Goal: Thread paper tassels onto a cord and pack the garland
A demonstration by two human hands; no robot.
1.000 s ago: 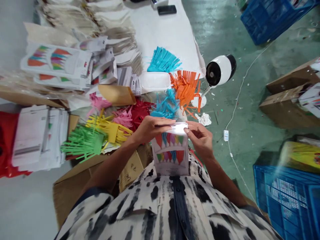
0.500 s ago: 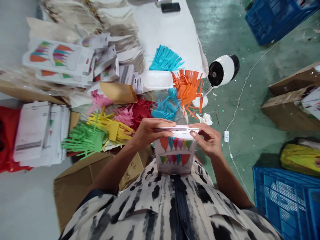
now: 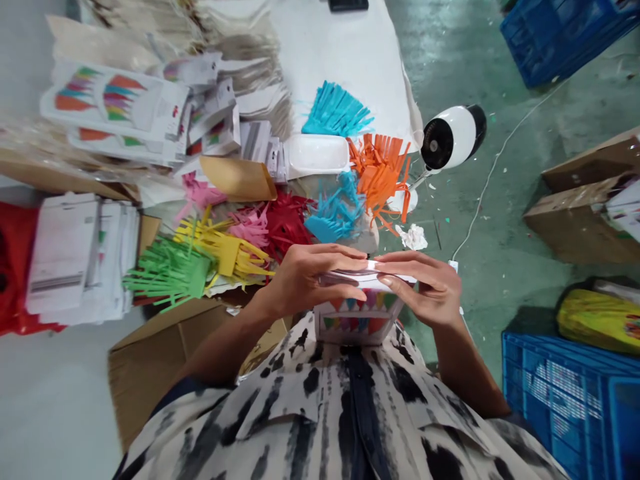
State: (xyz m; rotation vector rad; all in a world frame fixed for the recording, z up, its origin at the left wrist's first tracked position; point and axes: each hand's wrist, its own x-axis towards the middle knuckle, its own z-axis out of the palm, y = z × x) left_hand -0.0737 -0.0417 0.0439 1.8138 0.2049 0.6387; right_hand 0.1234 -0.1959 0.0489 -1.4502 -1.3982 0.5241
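A flat white box (image 3: 350, 323) with a print of colourful tassel bunting stands upright against my shirt. Its open end faces up toward the camera, with the flap partly folded. My left hand (image 3: 305, 279) pinches the left side of that end, thumb on the printed face and fingers along the far edge. On the other side my right hand (image 3: 425, 285) grips the same edge, its thumb and fingertips pressing the flap near the middle. The fingertips of both hands nearly meet there. The inside of the box is hidden.
Fringed paper tassels in green (image 3: 173, 270), yellow (image 3: 227, 250), red (image 3: 287, 223), blue (image 3: 335, 212) and orange (image 3: 380, 173) lie beyond my hands. A white tray (image 3: 317, 155), printed boxes (image 3: 117, 110) and a fan (image 3: 453, 138) stand around. Blue crates (image 3: 565, 400) sit on the floor at right.
Both hands have moved inward along the top of the box, so the fingertips nearly touch. The flap is pressed lower, and the hands cover more of the print.
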